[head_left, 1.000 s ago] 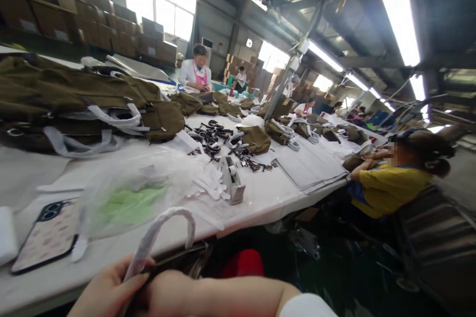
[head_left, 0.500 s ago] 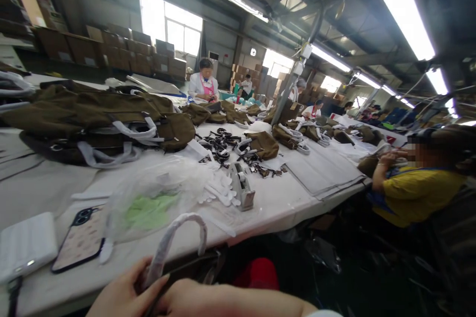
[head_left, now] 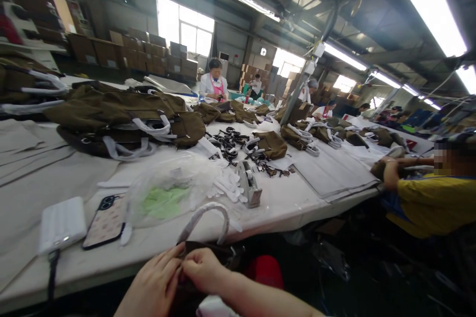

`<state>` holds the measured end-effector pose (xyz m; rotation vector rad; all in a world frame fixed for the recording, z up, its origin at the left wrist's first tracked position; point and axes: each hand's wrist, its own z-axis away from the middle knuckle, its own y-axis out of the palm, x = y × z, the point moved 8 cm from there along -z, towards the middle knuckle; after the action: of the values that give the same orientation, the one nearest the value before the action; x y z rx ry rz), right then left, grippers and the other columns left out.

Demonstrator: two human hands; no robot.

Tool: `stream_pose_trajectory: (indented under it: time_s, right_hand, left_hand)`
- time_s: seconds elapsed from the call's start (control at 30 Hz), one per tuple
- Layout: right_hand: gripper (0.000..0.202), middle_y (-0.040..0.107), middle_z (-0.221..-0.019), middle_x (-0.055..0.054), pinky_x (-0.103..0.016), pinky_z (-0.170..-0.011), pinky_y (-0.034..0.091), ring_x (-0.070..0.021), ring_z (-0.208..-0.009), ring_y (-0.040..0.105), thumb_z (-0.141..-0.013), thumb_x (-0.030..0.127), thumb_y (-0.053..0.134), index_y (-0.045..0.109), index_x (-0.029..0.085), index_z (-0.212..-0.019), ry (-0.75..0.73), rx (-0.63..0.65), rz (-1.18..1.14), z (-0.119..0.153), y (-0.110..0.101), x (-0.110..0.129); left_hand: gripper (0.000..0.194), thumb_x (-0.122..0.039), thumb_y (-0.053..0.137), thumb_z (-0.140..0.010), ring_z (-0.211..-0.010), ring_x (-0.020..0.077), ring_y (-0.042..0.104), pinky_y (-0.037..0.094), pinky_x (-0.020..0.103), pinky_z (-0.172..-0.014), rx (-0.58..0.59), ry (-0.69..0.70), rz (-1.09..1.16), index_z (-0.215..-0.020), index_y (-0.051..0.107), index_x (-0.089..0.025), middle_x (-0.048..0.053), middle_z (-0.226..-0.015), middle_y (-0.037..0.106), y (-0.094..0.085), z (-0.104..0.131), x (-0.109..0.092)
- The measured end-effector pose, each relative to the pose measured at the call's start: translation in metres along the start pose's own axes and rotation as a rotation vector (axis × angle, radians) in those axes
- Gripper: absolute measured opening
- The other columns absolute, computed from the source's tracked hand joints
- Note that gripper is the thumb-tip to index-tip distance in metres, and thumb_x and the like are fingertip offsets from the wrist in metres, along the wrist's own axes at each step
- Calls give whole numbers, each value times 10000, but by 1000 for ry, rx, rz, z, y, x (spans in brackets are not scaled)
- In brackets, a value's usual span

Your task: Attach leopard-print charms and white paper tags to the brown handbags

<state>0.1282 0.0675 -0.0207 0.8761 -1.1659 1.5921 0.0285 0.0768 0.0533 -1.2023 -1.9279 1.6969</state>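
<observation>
Low in the head view, a dark handbag (head_left: 215, 247) is at the table's front edge, largely hidden by my hands. Its arched handle (head_left: 208, 206) is wrapped in whitish covering and stands up above them. My left hand (head_left: 154, 280) is closed on the bag's upper edge, fingers pointing toward the handle's base. Close against it, my right hand (head_left: 204, 268) pinches the same edge, thumb and forefinger together. What lies beneath the fingertips is hidden. A piece of white material (head_left: 215, 307) shows below my right wrist.
Beyond the hands lie a clear plastic bag (head_left: 163, 183) with green material, a tape dispenser (head_left: 250, 185), white strips (head_left: 228, 183), a phone (head_left: 106, 220) and a white power bank (head_left: 63, 223). Olive bags (head_left: 122, 109) are piled behind. A co-worker in yellow (head_left: 435, 198) sits right.
The view has swung left, so the table's things appear farther right. My right hand has come into clearer sight, pinching the bag's edge beside my left, which has shifted its fingers.
</observation>
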Motion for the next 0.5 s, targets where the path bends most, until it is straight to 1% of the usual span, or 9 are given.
stream_pose_trajectory:
  time_s: [0.07, 0.13, 0.23, 0.3, 0.33, 0.37, 0.43, 0.47, 0.5]
  right_hand:
    - [190, 506, -528, 16, -184, -482, 352, -88, -491, 437, -740, 146, 466, 557, 150, -574, 41, -44, -143, 5, -5, 3]
    - [212, 467, -502, 35, -192, -468, 301, -80, -473, 386, -764, 147, 488, 532, 156, -557, 4, -62, -129, 12, -11, 18]
    - [269, 404, -489, 49, -217, -470, 254, -85, -481, 338, -806, 191, 517, 495, 170, -539, -156, -84, 129, 26, -20, 55]
    - [270, 452, -526, 40, -234, -504, 273, -100, -523, 374, -813, 233, 546, 512, 175, -552, -288, -87, 384, 34, -23, 81]
    - [263, 498, -557, 32, -240, -524, 288, -110, -548, 406, -820, 262, 557, 540, 179, -571, -337, -60, 503, 36, -22, 91]
    - [258, 546, -594, 25, -244, -543, 305, -120, -574, 442, -834, 293, 559, 575, 186, -600, -372, -14, 599, 37, -21, 99]
    - [261, 623, -675, 13, -240, -582, 348, -135, -632, 515, -875, 354, 543, 642, 204, -685, -427, 75, 708, 35, -24, 113]
    - [259, 647, -715, 8, -235, -605, 369, -137, -666, 547, -890, 369, 537, 664, 210, -728, -460, 87, 730, 32, -32, 121]
    - [246, 662, -750, 4, -229, -630, 385, -137, -699, 569, -897, 370, 541, 677, 214, -764, -497, 63, 740, 27, -46, 131]
  left_hand:
    - [330, -262, 479, -850, -1123, 254, 663, 553, 368, -976, -17, -3, 37, -1033, 753, -257, 53, -1267, 672, -4, 0, 1]
    - [319, -259, 499, -847, -1108, 250, 671, 559, 349, -966, -53, 15, 40, -1048, 746, -249, 48, -1245, 686, -10, 1, -1]
    - [339, -257, 492, -861, -1109, 240, 670, 558, 338, -959, -118, 86, -11, -1107, 725, -231, 47, -1253, 682, -19, 5, -6]
    - [359, -237, 479, -862, -1106, 222, 673, 549, 311, -964, -157, 142, -26, -1135, 713, -228, 41, -1257, 680, -23, 8, -6]
    - [362, -231, 469, -867, -1091, 208, 680, 545, 290, -962, -173, 153, -18, -1133, 713, -234, 34, -1241, 690, -23, 9, -3]
    - [357, -237, 458, -876, -1068, 195, 690, 543, 270, -955, -185, 146, -1, -1121, 718, -243, 25, -1216, 704, -23, 9, 3]
    - [337, -281, 441, -902, -1021, 177, 708, 546, 239, -930, -198, 86, 61, -1068, 734, -268, 4, -1172, 726, -19, 6, 23]
    - [333, -309, 434, -912, -1005, 172, 713, 547, 230, -922, -201, 39, 103, -1047, 737, -279, -7, -1164, 730, -16, 3, 36]
    - [335, -334, 428, -918, -996, 169, 716, 549, 225, -915, -202, -15, 151, -1046, 734, -289, -18, -1161, 731, -11, -1, 51]
